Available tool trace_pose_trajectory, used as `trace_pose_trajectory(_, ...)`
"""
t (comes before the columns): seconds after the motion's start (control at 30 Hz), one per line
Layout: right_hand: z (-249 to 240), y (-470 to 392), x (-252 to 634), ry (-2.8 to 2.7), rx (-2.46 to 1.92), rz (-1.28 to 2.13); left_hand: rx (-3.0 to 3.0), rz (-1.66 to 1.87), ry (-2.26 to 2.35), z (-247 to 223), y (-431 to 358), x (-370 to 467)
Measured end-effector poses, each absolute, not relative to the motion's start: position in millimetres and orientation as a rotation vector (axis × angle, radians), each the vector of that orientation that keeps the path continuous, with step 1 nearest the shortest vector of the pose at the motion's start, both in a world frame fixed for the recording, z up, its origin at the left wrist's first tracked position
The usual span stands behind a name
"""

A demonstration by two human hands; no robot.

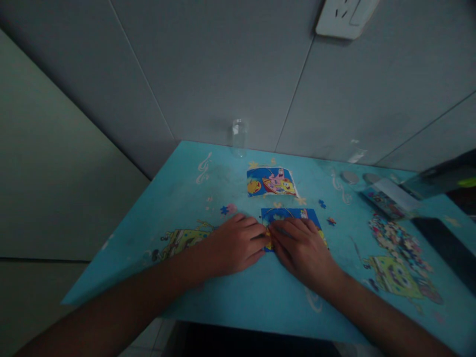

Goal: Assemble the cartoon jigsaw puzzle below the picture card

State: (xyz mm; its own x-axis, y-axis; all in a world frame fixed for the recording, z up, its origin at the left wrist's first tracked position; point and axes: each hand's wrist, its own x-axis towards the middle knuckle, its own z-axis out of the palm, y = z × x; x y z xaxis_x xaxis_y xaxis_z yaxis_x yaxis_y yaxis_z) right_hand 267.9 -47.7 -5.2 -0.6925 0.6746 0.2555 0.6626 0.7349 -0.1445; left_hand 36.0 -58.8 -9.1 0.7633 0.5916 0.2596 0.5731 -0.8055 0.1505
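Observation:
A partly covered jigsaw puzzle (284,213), blue with yellow parts, lies flat on the light-blue table in front of me. My left hand (241,240) is at its left edge, fingers curled and pressed together on it. From the right, my right hand (299,243) rests over the middle of the puzzle, its bent fingertips meeting the left hand's near the lower left part. A yellow patch shows between the fingertips; any single piece pinched there is hidden. Just behind lies a printed picture sheet (271,181) with pink and yellow cartoon figures on blue.
Loose puzzle pieces lie left (224,210) and right (331,221) of the puzzle. A heap of pieces (399,243) is further right, beside a dark flat object (446,248) and a small box (388,198). A clear jar (239,139) stands by the wall, round lids (350,177) to the right.

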Motion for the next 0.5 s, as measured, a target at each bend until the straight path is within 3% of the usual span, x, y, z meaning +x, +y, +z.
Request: trace_pose_trajectory(0.5, -4.9, -46.8, 268.3, -2.634, -1.033, 0.038, 2.882, 0.455, 0.964, -6.9, -59.1, 38.5)
